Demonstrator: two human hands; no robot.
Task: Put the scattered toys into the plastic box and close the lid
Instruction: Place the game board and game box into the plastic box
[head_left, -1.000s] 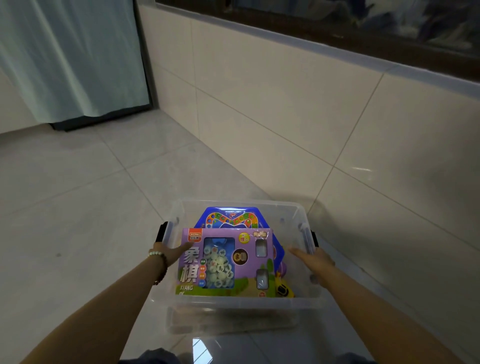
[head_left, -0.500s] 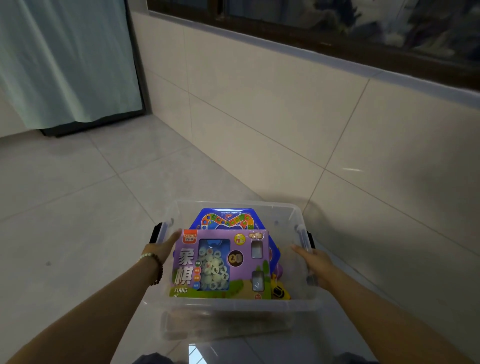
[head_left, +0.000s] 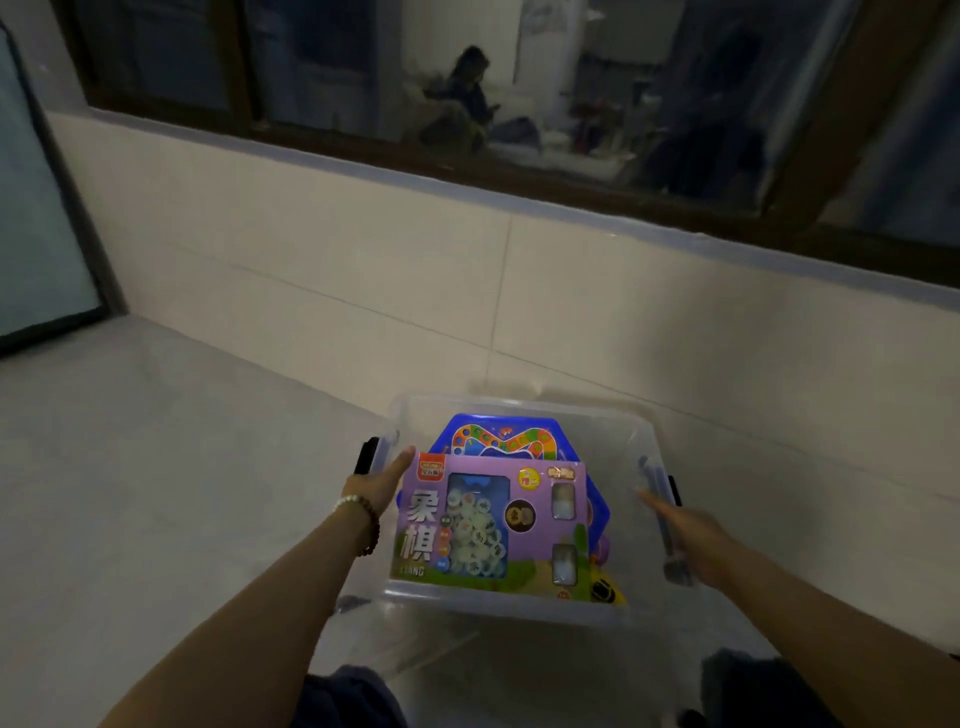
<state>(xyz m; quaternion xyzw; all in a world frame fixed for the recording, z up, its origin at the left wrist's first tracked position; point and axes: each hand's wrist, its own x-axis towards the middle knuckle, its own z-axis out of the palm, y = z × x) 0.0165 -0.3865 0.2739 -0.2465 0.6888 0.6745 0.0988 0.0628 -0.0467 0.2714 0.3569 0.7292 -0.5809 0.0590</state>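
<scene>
A clear plastic box with black side latches is between my hands, near the tiled wall. Inside lies a purple chess-set carton on top of a blue hexagonal game board, with a yellow toy car at the near right corner. My left hand presses flat against the box's left wall, fingers straight. My right hand lies along the right wall, fingers straight too. No lid sits on the box. A faint clear shape shows on the floor under it; I cannot tell what it is.
A low tiled wall runs right behind the box, with a dark window above it reflecting a seated person. Pale floor tiles stretch to the left. A dark-framed glass panel stands at far left. My knees are at the bottom.
My view has swung up and to the right, bringing the window into sight. The box stays between both hands and now sits closer to the wall. Hand positions on its sides are unchanged.
</scene>
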